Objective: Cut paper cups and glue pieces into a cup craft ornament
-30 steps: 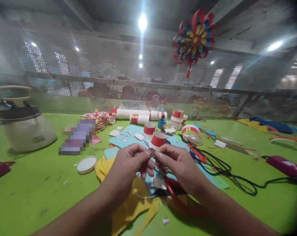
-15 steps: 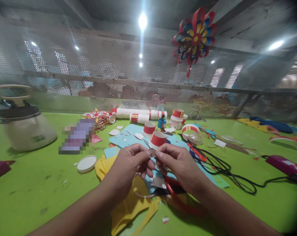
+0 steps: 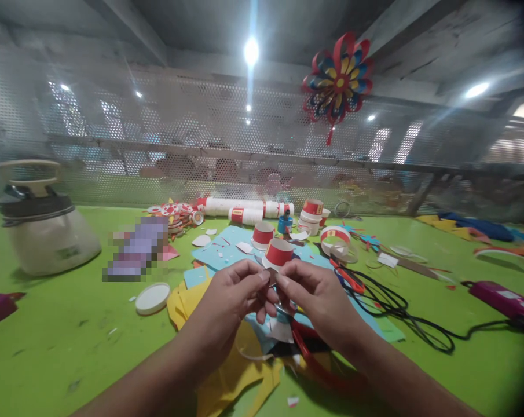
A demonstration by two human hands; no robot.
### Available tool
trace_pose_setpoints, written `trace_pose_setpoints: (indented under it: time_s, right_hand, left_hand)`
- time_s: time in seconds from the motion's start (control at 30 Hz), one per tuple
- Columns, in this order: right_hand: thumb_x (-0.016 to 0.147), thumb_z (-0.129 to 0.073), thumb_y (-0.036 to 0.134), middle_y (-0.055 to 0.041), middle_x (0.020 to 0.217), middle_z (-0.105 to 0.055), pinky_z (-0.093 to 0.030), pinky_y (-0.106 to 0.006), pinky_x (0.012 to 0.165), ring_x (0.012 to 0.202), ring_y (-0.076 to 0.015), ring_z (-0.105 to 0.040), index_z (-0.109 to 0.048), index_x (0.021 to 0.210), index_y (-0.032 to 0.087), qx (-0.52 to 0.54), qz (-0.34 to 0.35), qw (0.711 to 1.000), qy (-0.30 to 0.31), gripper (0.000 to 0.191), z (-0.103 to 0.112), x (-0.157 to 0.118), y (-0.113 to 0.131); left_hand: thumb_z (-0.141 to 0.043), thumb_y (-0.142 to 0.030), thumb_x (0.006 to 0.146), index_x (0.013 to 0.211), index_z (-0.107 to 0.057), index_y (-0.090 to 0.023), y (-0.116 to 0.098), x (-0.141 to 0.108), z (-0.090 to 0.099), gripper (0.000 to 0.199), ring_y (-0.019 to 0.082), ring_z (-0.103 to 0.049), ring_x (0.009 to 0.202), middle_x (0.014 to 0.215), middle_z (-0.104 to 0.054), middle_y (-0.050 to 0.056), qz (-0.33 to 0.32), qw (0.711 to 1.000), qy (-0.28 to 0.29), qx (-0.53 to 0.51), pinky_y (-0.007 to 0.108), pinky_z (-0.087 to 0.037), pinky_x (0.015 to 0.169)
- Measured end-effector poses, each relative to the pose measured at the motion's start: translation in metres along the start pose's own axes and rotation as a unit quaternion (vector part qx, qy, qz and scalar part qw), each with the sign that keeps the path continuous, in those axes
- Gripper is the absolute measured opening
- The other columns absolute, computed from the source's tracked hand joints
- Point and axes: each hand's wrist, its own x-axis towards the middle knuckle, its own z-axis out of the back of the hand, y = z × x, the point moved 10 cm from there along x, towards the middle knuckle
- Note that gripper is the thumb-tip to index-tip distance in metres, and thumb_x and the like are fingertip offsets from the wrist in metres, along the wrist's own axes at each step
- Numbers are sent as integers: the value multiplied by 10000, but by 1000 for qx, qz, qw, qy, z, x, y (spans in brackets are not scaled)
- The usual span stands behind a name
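Note:
Between the fingertips of both hands is a small greyish piece of paper, mostly covered by the fingers. My left hand pinches its left side between thumb and forefinger, the other fingers curled below. My right hand pinches the right side in the same way. Just beyond the fingertips stands a red and white paper cup piece, with a similar cup behind it. Under the right hand lie red-handled scissors, partly hidden. Light blue sheets and yellow sheets spread beneath the hands.
A large jug stands at the left, near a white lid. Black cable coils at the right by a purple power strip. Stacked cups lie at the back. A paper flower hangs above.
The view has tilted up slightly, so the scene sits a little lower. Both hands keep their pinch, and the small paper piece has turned somewhat between the fingertips.

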Motion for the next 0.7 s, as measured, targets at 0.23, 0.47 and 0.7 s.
trace_pose_setpoints:
  time_s: [0.23, 0.47, 0.7]
  right_hand:
    - [849, -558, 316, 44, 591, -496, -344, -221, 497, 516, -74, -409, -532, 717, 167, -12, 33, 999, 2, 201, -1, -2, 9]
    - [855, -552, 312, 39, 603, -499, -353, -233, 509, 531, -86, -419, -544, 729, 175, -14, 48, 999, 6, 186, -2, -2, 14]
    - [863, -542, 301, 35, 612, -501, -358, -231, 515, 540, -87, -424, -545, 726, 171, -18, 57, 998, 9, 189, -2, -2, 16]
  left_hand:
    - [-604, -281, 798, 695, -530, -146, -14, -3, -4, 185, 101, -537, 524, 619, -613, 18, -47, 997, -11, 65, 210, -391, 475]
    - [-589, -272, 805, 703, -535, -153, -21, -6, -4, 167, 105, -534, 517, 602, -611, 16, -73, 992, -30, 99, 213, -401, 466]
    - [-597, -269, 791, 702, -534, -151, -22, -5, -2, 160, 110, -538, 513, 599, -616, 18, -76, 990, -39, 116, 215, -405, 457]
